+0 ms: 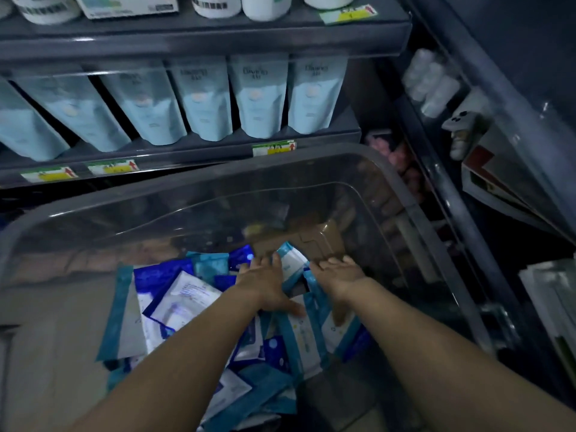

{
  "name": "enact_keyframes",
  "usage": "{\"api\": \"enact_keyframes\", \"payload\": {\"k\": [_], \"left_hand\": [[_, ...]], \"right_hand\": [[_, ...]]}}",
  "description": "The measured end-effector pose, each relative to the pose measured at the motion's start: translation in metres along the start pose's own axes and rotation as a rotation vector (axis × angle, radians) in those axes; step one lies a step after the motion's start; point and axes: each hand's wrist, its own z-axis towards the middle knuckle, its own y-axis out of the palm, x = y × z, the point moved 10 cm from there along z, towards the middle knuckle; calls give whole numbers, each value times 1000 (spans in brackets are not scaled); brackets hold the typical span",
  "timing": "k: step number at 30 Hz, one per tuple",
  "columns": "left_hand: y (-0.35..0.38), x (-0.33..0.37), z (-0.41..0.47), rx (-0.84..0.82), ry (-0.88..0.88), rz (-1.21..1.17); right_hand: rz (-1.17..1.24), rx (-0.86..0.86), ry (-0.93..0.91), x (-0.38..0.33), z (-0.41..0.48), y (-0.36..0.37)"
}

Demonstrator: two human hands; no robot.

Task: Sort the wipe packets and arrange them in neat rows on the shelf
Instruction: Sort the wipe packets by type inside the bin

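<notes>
Two hands, left hand [265, 285] and right hand [338, 274], fingers [264, 260] straight, on glossy flat wipe packets [184, 294] in clear rounded plastic bin [187, 185].

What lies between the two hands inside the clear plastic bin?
In the head view, a teal-and-white wipe packet lies between the left hand and the right hand.

six pouches [202, 98], one bin [187, 185], two hands [268, 285]

Row of pale blue pouches [199, 98], white bottles [265, 6] above, yellow price tags [274, 148]
</notes>
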Motion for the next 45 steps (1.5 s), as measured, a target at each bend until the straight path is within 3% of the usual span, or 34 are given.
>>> {"api": "enact_keyframes", "payload": {"k": [5, 11, 18, 21, 23, 26, 29, 31, 34, 35, 39, 42, 45], "left_hand": [[24, 17, 7, -56, 41, -19], [37, 34, -2, -211, 136, 23], [-18, 18, -23, -78, 160, -101], [-67, -2, -54, -5, 195, -170], [-97, -20, -84, 12, 241, -274], [-120, -47, -135, -82, 260, -436], [-111, -78, -159, -196, 173, -472], [-94, -99, -158, -204, 49, -194], [-59, -118, -151, -184, -157, 199], [-51, -119, -149, -160, -189, 261], [-59, -105, -143, -5, -154, 453], [-62, -79, -137, 41, -9, 465], [-46, -55, -127, -49, 106, 394]], "right_hand": [[-85, -74, 11, 4, 5, 5], [87, -89, 52, 3, 0, 1], [326, 284, 103, 19, -35, -74], [581, 362, 73, 20, -56, -105], [913, 359, -20, 10, -68, -116], [1356, 213, -237, -31, -83, -121], [1536, -24, -355, -85, -86, -100], [1292, -125, -298, -121, -81, -69], [499, -157, -241, -157, -74, -29], [356, -144, -225, -161, -78, -27], [380, -258, -126, -138, -83, -27], [469, -408, -119, -116, -77, -21], [548, -270, -55, -74, -53, -24]]}}
